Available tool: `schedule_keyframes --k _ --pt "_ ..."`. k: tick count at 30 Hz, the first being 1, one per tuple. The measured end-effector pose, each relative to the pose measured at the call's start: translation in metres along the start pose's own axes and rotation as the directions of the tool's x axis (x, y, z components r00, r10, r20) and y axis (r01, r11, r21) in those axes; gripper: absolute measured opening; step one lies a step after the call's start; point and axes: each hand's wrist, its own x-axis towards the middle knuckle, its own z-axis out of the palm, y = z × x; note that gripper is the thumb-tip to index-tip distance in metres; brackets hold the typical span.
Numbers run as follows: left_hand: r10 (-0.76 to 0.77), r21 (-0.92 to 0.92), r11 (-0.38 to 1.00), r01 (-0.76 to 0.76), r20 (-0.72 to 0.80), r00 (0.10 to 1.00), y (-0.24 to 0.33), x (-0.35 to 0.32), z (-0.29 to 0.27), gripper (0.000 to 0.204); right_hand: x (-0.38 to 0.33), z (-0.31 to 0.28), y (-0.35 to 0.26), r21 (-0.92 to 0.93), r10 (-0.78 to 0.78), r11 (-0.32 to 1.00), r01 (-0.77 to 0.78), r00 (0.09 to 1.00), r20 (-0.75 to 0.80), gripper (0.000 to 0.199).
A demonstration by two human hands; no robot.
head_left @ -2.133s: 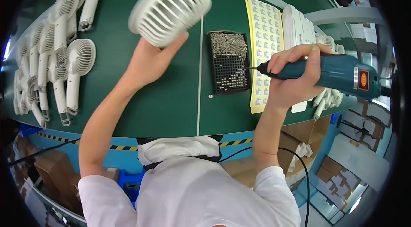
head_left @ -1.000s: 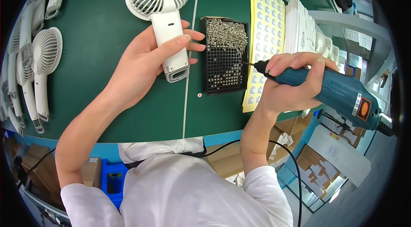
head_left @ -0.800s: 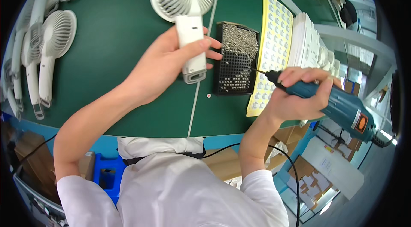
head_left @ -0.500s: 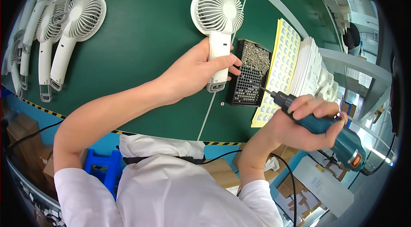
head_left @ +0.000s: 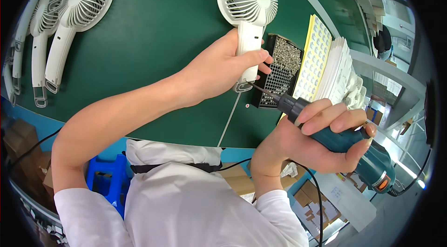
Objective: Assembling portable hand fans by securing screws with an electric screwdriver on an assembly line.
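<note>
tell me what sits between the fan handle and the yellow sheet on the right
In the head view, a black tray of screws lies on the green table between the white fan's handle, gripped by the left hand, and the yellow sheet.

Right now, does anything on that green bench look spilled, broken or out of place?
Nothing stands out. The left hand holds a white fan by its handle, the right hand holds a teal driver with its bit at the handle's lower end. The screw tray sits flat, and the spare fans lie in a row.
</note>
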Motion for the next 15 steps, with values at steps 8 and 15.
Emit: schedule_keyframes --k 8,15 --pt "0.022 0.004 1.000 -0.022 0.005 1.000 0.003 0.001 -0.003 0.037 0.000 -0.014 0.007 -0.018 0.079 0.997 -0.078 0.989 0.127 0.031" --pt "0.008 -0.008 1.000 -0.008 0.017 1.000 0.009 0.008 0.011 0.038 -0.003 -0.004 0.000 -0.194 0.046 0.980 -0.032 0.997 0.069 0.026"
